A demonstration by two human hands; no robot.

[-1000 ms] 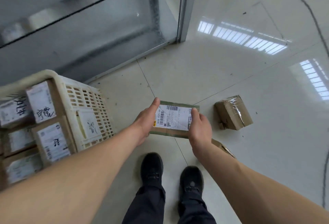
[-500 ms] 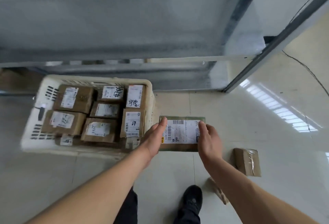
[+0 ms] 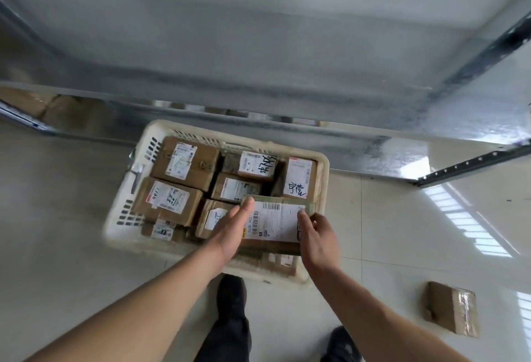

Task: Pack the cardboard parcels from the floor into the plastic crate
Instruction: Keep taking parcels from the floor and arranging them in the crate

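Note:
I hold a flat cardboard parcel (image 3: 275, 222) with a white barcode label between both hands, over the near right part of the cream plastic crate (image 3: 120, 218). My left hand (image 3: 231, 232) presses its left edge with straight fingers. My right hand (image 3: 317, 239) grips its right edge, fingers curled round it. The crate holds several labelled brown parcels (image 3: 184, 164). One more taped parcel (image 3: 452, 308) lies on the floor at the lower right.
A metal shelf rack (image 3: 258, 54) stands right behind the crate, its post (image 3: 471, 166) at the right. Cardboard boxes (image 3: 43, 106) sit under the shelf at the left. My shoes (image 3: 231, 295) are just in front of the crate on glossy tile floor.
I have turned left to face the crate and carried the flat parcel from beside it to above its near right part. The floor parcel now lies further right in view.

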